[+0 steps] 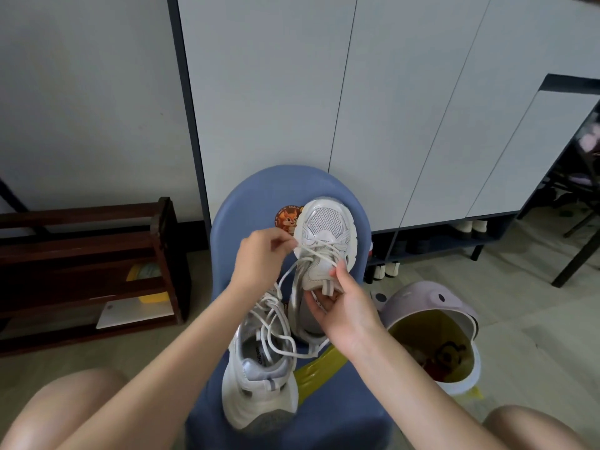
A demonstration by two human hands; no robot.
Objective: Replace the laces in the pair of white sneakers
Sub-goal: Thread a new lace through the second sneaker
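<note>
Here we are at the blue chair, with 2 white sneakers on it. The far sneaker lies toe pointing away from the person, heel end toward them, so its long axis runs straight out from the body. The right hand grasps it at the tongue and collar, thumb up along the side, tilting the shoe so its laced face shows. The left hand is the one on the job: fingertips pinch a strand of the lace just left of the eyelets, wrist bent, forearm reaching in from low left. The strand runs rightward from that pinch into the eyelets, so my read is a sideways pull to the left frees it. The second sneaker lies nearer, heel toward the knees, loose lace looped over it, neither hand on it.
</note>
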